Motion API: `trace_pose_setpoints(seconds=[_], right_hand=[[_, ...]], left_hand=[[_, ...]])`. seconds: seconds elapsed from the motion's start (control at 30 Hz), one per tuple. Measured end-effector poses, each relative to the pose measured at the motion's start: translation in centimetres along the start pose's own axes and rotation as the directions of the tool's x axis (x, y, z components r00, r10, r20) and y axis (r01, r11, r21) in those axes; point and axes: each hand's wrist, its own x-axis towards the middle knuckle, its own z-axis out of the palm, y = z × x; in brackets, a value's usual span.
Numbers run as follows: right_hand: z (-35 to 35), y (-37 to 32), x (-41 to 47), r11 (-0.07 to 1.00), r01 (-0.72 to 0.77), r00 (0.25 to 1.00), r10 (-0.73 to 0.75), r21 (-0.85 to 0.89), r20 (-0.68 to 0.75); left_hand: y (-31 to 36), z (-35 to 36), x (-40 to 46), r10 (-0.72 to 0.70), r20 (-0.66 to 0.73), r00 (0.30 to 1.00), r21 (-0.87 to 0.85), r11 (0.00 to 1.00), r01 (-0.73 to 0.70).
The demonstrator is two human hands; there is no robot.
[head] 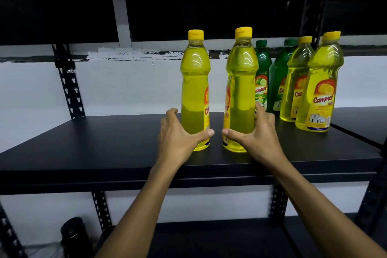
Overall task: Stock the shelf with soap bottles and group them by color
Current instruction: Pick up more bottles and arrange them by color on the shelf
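Soap bottles, head view: six upright on the black shelf, all capped.

Two yellow ones stand near the front edge, side by side with a narrow gap between them. Left yellow bottle: yellow cap, label turned to its right side. Right yellow bottle: yellow cap, label turned to its left side.

Left hand curls round the lower body of the left yellow bottle; thumb across the front near the base, fingers wrapping the far left side. Bottle base rests on the shelf.

Right hand curls round the lower body of the right yellow bottle in mirror fashion; thumb on the front, fingers behind the right side. Base on the shelf too.

Further right and deeper on the shelf, a cluster: two green bottles with green caps at the back, one partly hidden behind the right yellow bottle. In front of them, two more yellow bottles, labels facing out, close together, one overlapping the other.

Wall behind is white. Black perforated upright at left rear. Lower shelf visible below; a dark container stands at lower left, blurred.
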Motion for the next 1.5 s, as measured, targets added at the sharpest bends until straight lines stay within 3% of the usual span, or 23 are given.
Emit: trace_pose_setpoints(seconds=[0.17, 0.33, 0.5, 0.57, 1.03, 1.2, 1.33, 1.5], right_hand=[[0.0, 0.3, 0.2, 1.000, -0.020, 1.000, 0.019, -0.012, -0.010], [-0.8, 0.1, -0.2, 0.988, -0.034, 0.999, 0.033, 0.149, 0.012], [-1.4, 0.8, 0.4, 0.924, -0.165, 0.982, 0.121, 0.345, 0.146], [-1.4, 1.1, 0.6, 0.902, -0.201, 0.972, 0.134, 0.382, 0.194], [-1.2, 1.3, 0.8, 0.895, -0.224, 0.962, 0.141, 0.386, 0.232], [-1.1, 1.2, 0.9, 0.973, -0.147, 0.971, 0.108, 0.178, 0.215], [-1.1, 1.1, 0.6, 0.962, -0.158, 0.982, 0.130, 0.223, 0.134], [-1.0, 1.3, 0.6, 0.955, -0.183, 0.975, 0.146, 0.234, 0.171]], left_hand=[[0.5, 0.0, 0.4, -0.020, 0.003, 1.000, 0.083, 0.996, 0.019], [-0.6, -0.7, 0.0, -0.057, 0.012, 0.998, -0.150, 0.987, 0.058], [-1.4, -0.8, 0.5, -0.053, 0.170, 0.984, -0.373, 0.921, 0.114], [-1.6, -0.8, 0.8, -0.044, 0.198, 0.979, -0.375, 0.920, 0.118], [-1.5, -0.9, 0.6, -0.052, 0.198, 0.979, -0.360, 0.925, 0.123], [-1.4, -1.2, 0.4, -0.028, 0.238, 0.971, -0.385, 0.915, 0.121], [-1.3, -1.1, 0.3, -0.008, 0.217, 0.976, -0.315, 0.946, 0.078], [-1.3, -1.0, 0.2, -0.034, 0.171, 0.985, -0.270, 0.959, 0.080]])
